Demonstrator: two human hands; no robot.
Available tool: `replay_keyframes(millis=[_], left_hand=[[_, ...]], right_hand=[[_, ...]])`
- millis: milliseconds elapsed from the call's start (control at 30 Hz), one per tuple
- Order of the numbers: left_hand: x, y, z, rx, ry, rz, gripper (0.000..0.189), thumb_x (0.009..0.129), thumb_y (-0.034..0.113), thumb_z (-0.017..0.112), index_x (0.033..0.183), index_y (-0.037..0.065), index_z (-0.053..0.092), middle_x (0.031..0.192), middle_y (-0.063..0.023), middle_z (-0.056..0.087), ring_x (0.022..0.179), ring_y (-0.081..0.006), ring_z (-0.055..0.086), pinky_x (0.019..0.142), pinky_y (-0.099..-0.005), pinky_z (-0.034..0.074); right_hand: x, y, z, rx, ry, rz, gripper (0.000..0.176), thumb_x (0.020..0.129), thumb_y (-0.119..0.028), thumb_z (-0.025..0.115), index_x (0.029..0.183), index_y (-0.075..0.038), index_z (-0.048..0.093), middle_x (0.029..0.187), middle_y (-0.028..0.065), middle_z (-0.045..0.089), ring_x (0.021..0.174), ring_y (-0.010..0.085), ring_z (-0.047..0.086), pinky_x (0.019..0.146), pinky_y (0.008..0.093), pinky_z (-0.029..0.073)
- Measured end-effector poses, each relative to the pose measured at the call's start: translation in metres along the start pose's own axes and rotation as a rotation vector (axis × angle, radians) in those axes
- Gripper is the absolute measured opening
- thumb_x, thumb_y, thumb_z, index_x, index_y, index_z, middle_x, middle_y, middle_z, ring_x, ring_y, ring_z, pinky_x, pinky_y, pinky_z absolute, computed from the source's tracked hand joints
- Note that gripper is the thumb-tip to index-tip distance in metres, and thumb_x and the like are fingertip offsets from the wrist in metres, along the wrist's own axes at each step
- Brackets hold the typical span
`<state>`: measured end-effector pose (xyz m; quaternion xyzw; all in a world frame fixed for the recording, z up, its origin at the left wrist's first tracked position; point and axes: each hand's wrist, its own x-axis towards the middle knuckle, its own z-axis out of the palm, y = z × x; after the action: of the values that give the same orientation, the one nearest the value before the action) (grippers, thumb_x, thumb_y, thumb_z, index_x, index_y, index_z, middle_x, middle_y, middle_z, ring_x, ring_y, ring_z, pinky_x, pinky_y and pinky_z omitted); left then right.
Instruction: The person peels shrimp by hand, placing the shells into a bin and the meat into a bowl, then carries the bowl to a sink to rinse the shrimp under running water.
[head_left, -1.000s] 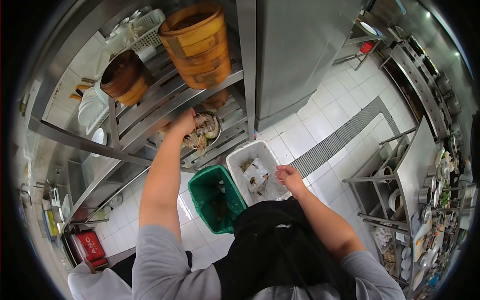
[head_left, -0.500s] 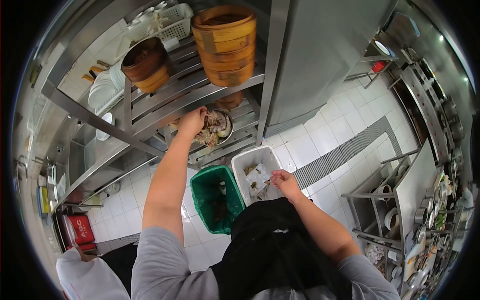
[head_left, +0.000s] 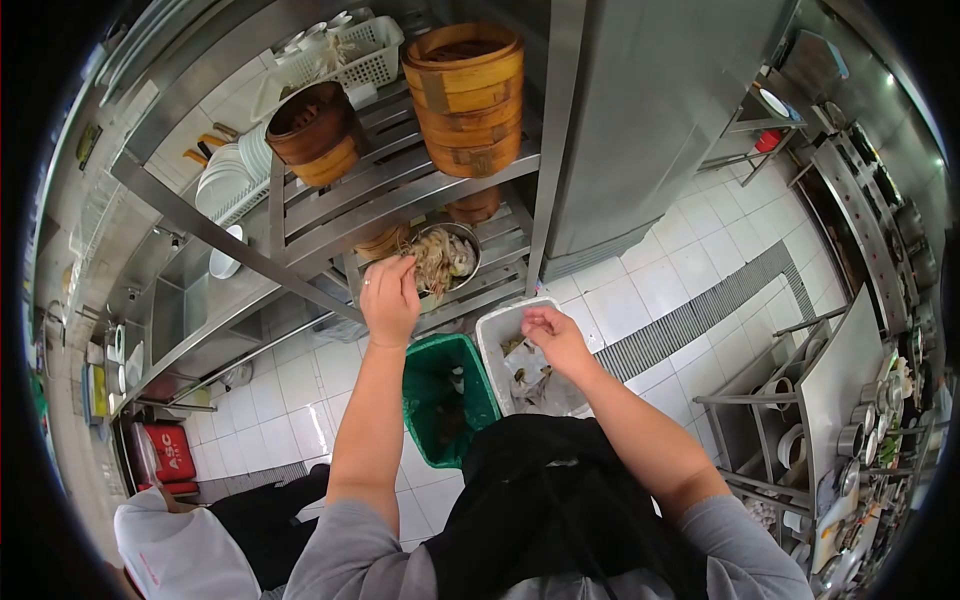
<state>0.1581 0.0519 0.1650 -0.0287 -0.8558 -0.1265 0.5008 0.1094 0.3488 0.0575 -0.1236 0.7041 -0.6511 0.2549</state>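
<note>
A steel rack (head_left: 400,195) rises ahead, with bamboo steamers (head_left: 465,100) stacked above the left hand (head_left: 388,298). Below the hands, a green bin (head_left: 415,365) sits on the floor to the left and a white tub (head_left: 492,345) to the right. The metal bowl (head_left: 470,245) just beyond the left grip holds a heap of prawns (head_left: 445,258), so most of the sorting looks undone. Only a few scraps lie in the tub. The left grip is pinched closed, apparently on one of the prawns. The right hand (head_left: 553,338) hovers over the tub with its fingertips drawn together, and I cannot tell what, if anything, is in them.
</note>
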Motion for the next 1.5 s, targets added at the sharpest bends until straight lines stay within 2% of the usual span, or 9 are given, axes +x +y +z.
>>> replay_keyframes(millis=[233, 433, 567, 667, 767, 1100, 1333, 1433, 1500], left_hand=[[-0.014, 0.094, -0.042, -0.434, -0.113, -0.158, 0.015, 0.084, -0.005, 0.072, 0.097, 0.003, 0.071, 0.095, -0.0126, 0.072, 0.085, -0.0308, 0.070, 0.075, -0.0365, 0.056], [-0.067, 0.120, -0.002, -0.573, -0.251, -0.518, 0.016, 0.087, -0.003, 0.072, 0.102, 0.001, 0.072, 0.111, -0.0149, 0.071, 0.099, -0.0292, 0.070, 0.084, -0.0343, 0.056], [-0.045, 0.148, 0.003, -0.339, -0.389, -0.129, 0.044, 0.086, 0.012, 0.076, 0.129, 0.008, 0.065, 0.128, -0.0177, 0.065, 0.120, -0.0349, 0.063, 0.113, -0.0487, 0.040], [-0.053, 0.164, 0.028, -0.363, -0.697, 0.068, 0.056, 0.086, 0.018, 0.075, 0.138, 0.009, 0.058, 0.128, -0.0179, 0.065, 0.118, -0.0376, 0.064, 0.114, -0.0530, 0.037], [-0.075, 0.166, 0.058, -0.371, -0.916, -0.065, 0.055, 0.089, 0.019, 0.073, 0.140, 0.008, 0.056, 0.127, -0.0165, 0.065, 0.115, -0.0367, 0.065, 0.109, -0.0512, 0.040], [-0.095, 0.192, 0.090, -0.449, -1.044, -0.314, 0.032, 0.098, 0.029, 0.055, 0.109, 0.000, 0.063, 0.102, -0.0248, 0.072, 0.096, -0.0459, 0.068, 0.084, -0.0573, 0.050], [-0.085, 0.195, 0.083, -0.349, -1.352, -0.262, 0.033, 0.098, 0.030, 0.051, 0.104, 0.000, 0.066, 0.109, -0.0268, 0.071, 0.101, -0.0449, 0.068, 0.092, -0.0571, 0.050], [-0.106, 0.188, 0.087, -0.303, -1.387, -0.268, 0.038, 0.098, 0.032, 0.053, 0.115, 0.001, 0.067, 0.119, -0.0273, 0.069, 0.108, -0.0436, 0.067, 0.098, -0.0550, 0.049], [-0.118, 0.177, 0.095, -0.232, -1.041, -0.255, 0.045, 0.100, 0.030, 0.057, 0.135, 0.003, 0.062, 0.132, -0.0248, 0.064, 0.121, -0.0422, 0.062, 0.104, -0.0482, 0.049]], right_hand=[[-0.016, -0.058, 0.010, 0.261, -0.172, -0.200, 0.057, 0.099, -0.018, 0.071, 0.149, -0.006, 0.047, 0.144, 0.0137, 0.055, 0.135, 0.0232, 0.051, 0.105, 0.0352, 0.049], [-0.047, -0.042, -0.012, 0.422, -0.141, 0.069, 0.028, 0.104, -0.019, 0.066, 0.124, 0.001, 0.063, 0.097, 0.0005, 0.069, 0.084, 0.0090, 0.063, 0.080, 0.0285, 0.052], [-0.052, -0.017, -0.029, 0.312, 0.026, 0.058, 0.027, 0.103, -0.017, 0.066, 0.123, 0.001, 0.063, 0.093, 0.0028, 0.069, 0.078, 0.0096, 0.064, 0.074, 0.0287, 0.054], [-0.054, -0.010, -0.033, 0.181, 0.100, 0.008, 0.028, 0.101, -0.017, 0.068, 0.121, 0.002, 0.064, 0.093, 0.0062, 0.071, 0.078, 0.0127, 0.067, 0.071, 0.0306, 0.055], [-0.055, -0.005, -0.042, -0.100, 0.208, -0.063, 0.029, 0.098, -0.020, 0.070, 0.119, 0.001, 0.066, 0.094, 0.0135, 0.074, 0.080, 0.0207, 0.072, 0.072, 0.0343, 0.056], [-0.069, -0.012, -0.050, -0.744, 0.460, -0.374, 0.029, 0.093, -0.019, 0.072, 0.116, -0.001, 0.069, 0.105, 0.0226, 0.073, 0.097, 0.0407, 0.070, 0.085, 0.0455, 0.057], [-0.056, 0.021, -0.060, -0.861, 0.521, -0.380, 0.030, 0.093, -0.019, 0.072, 0.117, -0.001, 0.067, 0.105, 0.0226, 0.071, 0.095, 0.0415, 0.069, 0.082, 0.0470, 0.058], [-0.046, 0.022, -0.079, -0.692, 0.571, -0.135, 0.037, 0.093, -0.013, 0.071, 0.126, 0.000, 0.061, 0.100, 0.0203, 0.071, 0.090, 0.0356, 0.071, 0.075, 0.0446, 0.059], [-0.045, 0.013, -0.083, 0.150, 0.232, 0.251, 0.048, 0.093, -0.004, 0.067, 0.138, 0.001, 0.052, 0.104, 0.0167, 0.071, 0.089, 0.0282, 0.072, 0.071, 0.0399, 0.060]])
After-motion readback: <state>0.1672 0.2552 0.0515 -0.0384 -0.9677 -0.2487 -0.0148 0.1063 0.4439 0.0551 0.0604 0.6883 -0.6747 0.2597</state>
